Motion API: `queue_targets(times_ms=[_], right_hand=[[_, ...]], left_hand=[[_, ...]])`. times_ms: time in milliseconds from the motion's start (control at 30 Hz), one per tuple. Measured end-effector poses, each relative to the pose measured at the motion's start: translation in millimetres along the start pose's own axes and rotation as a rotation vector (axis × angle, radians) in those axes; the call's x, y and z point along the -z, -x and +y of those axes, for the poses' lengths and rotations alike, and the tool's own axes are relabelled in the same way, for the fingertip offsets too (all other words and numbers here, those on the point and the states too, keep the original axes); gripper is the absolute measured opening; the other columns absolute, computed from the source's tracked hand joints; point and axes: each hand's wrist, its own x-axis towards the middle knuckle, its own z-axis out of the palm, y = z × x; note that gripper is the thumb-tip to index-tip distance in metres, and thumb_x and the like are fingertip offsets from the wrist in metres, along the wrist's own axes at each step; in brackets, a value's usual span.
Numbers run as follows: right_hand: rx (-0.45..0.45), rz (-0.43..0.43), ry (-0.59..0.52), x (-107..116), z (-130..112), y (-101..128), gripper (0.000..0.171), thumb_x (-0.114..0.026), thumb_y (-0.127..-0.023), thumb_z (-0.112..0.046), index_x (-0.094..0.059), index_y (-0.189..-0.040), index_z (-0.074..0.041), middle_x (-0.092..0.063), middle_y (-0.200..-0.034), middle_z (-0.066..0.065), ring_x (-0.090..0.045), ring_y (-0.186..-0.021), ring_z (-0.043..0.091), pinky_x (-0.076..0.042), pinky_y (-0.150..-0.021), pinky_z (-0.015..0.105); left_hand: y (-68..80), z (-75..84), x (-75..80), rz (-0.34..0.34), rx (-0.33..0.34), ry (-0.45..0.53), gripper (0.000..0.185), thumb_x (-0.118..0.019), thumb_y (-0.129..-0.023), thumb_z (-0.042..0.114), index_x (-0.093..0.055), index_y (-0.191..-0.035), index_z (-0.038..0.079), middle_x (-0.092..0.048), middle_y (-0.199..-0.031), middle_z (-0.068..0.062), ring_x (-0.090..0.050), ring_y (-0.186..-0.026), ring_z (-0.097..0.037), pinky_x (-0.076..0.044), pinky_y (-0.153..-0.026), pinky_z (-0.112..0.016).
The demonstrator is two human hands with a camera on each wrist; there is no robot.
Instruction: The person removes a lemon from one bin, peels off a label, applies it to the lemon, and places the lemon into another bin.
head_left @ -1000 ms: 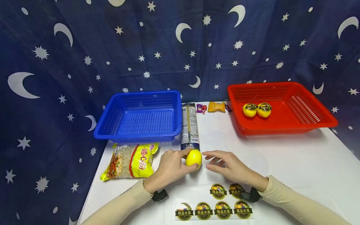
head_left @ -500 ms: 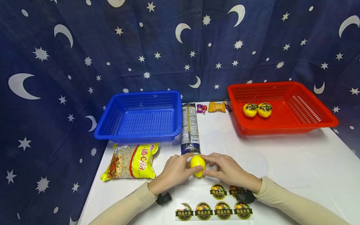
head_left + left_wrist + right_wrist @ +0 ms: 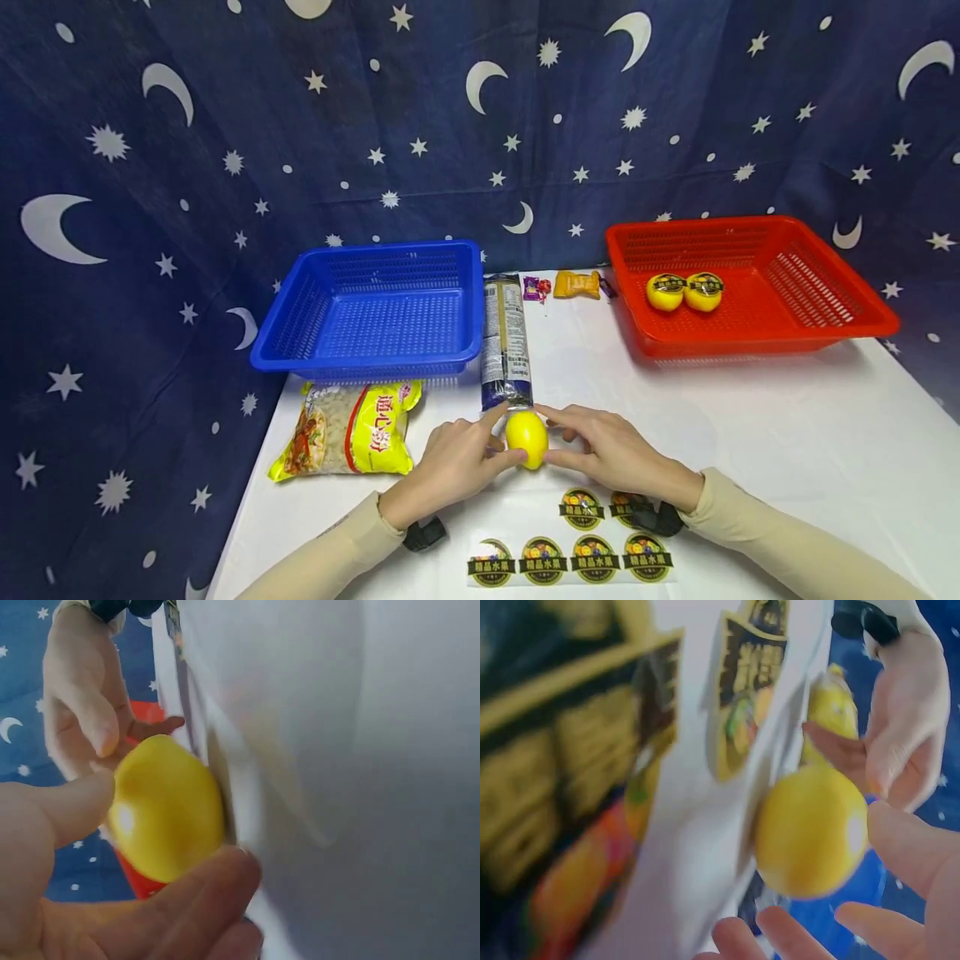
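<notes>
Both hands meet at the near middle of the tabletop [image 3: 750,433]. The left hand [image 3: 450,462] and the right hand [image 3: 611,454] each curl thumb and fingertips round a small yellow lemon [image 3: 527,438], which sits between them, low over or on the tabletop; contact underneath cannot be told.

The lemon is oval, evenly bright yellow and glossy, with no label showing.

Judged handling: light, firm, rounded and somewhat slick, so liable to roll or slip. Best held across its widest part with opposed fingertips, as both hands now do.

Just beyond the hands lies a long dark noodle packet [image 3: 506,343]. Beside the left hand lies a yellow pasta bag [image 3: 348,430]. Near the right wrist lies a sheet of round stickers [image 3: 581,550]. Well beyond the right hand, a red basket [image 3: 817,312] holds two labelled lemons [image 3: 684,292]; well beyond the left, a blue basket [image 3: 360,358].
</notes>
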Motion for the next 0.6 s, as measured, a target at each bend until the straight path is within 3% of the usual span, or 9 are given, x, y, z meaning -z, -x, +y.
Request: queue_targets(times_ms=[67, 133, 200, 267, 333, 433, 500, 600], right_hand=[[-0.022, 0.0, -0.006, 8.5, 3.0, 8.1, 0.061, -0.068, -0.095, -0.053, -0.057, -0.147, -0.024, -0.072, -0.116, -0.005, -0.06, -0.083, 0.004, -0.047, -0.071, 0.021], [-0.036, -0.001, -0.005, 19.2, 6.5, 19.5, 0.056, -0.068, -0.095, -0.052, -0.061, -0.143, -0.023, -0.072, -0.117, -0.006, -0.06, -0.084, 0.002, -0.047, -0.071, 0.022], [-0.042, -0.013, 0.01, 30.4, 9.7, 33.1, 0.049, -0.071, -0.095, -0.048, -0.066, -0.136, -0.022, -0.072, -0.11, -0.01, -0.058, -0.08, -0.002, -0.047, -0.069, 0.021], [-0.035, -0.046, 0.039, 40.2, 12.2, 47.4, 0.043, -0.074, -0.093, -0.044, -0.07, -0.13, -0.022, -0.07, -0.1, -0.016, -0.054, -0.078, -0.006, -0.045, -0.068, 0.02], [-0.01, -0.087, 0.067, 45.8, 13.9, 61.3, 0.038, -0.076, -0.091, -0.041, -0.072, -0.125, -0.023, -0.065, -0.093, -0.023, -0.05, -0.073, -0.01, -0.043, -0.066, 0.019], [0.037, -0.147, 0.085, 45.7, 15.1, 78.5, 0.037, -0.076, -0.091, -0.042, -0.073, -0.123, -0.025, -0.057, -0.087, -0.027, -0.046, -0.071, -0.011, -0.039, -0.063, 0.017], [0.067, -0.164, 0.098, 40.5, 15.8, 87.0, 0.037, -0.075, -0.091, -0.045, -0.073, -0.123, -0.027, -0.053, -0.086, -0.027, -0.043, -0.069, -0.011, -0.036, -0.061, 0.016], [0.097, -0.168, 0.145, 30.0, 16.7, 95.6, 0.038, -0.074, -0.091, -0.047, -0.073, -0.124, -0.029, -0.047, -0.085, -0.025, -0.038, -0.067, -0.01, -0.033, -0.06, 0.014]], left_hand=[[2.4, 2.9, 2.8, 0.099, -0.01, -0.04, 0.074, -0.069, -0.09, 0.062, -0.056, -0.144, 0.014, -0.075, -0.08, 0.016, -0.052, -0.055, 0.001, -0.036, -0.051, -0.02], [4.8, 9.1, 5.0, 0.226, -0.063, -0.055, 0.063, -0.072, -0.089, 0.058, -0.062, -0.135, 0.018, -0.068, -0.075, 0.018, -0.046, -0.053, 0.003, -0.032, -0.05, -0.018], [6.1, 16.9, 4.3, 0.336, -0.178, -0.058, 0.046, -0.076, -0.089, 0.049, -0.069, -0.122, 0.018, -0.065, -0.074, 0.016, -0.045, -0.053, 0.002, -0.033, -0.049, -0.016], [6.2, 25.7, 0.0, 0.383, -0.326, -0.074, 0.028, -0.077, -0.09, 0.04, -0.073, -0.109, 0.019, -0.065, -0.074, 0.014, -0.049, -0.057, 0.001, -0.036, -0.052, -0.013], [5.7, 34.7, -6.6, 0.341, -0.46, -0.1, 0.016, -0.076, -0.091, 0.033, -0.075, -0.1, 0.019, -0.067, -0.078, 0.013, -0.055, -0.063, 0.001, -0.041, -0.055, -0.011], [5.1, 46.9, -17.0, 0.166, -0.593, -0.184, 0.015, -0.072, -0.094, 0.031, -0.077, -0.103, 0.021, -0.072, -0.089, 0.011, -0.064, -0.074, 0.0, -0.046, -0.059, -0.011], [4.2, 54.7, -21.6, 0.038, -0.636, -0.243, 0.019, -0.069, -0.096, 0.031, -0.075, -0.111, 0.02, -0.074, -0.099, 0.011, -0.067, -0.079, 0.0, -0.05, -0.062, -0.012], [1.4, 64.9, -25.4, -0.104, -0.637, -0.356, 0.028, -0.066, -0.099, 0.034, -0.07, -0.122, 0.019, -0.074, -0.11, 0.009, -0.067, -0.078, 0.0, -0.052, -0.062, -0.014]])
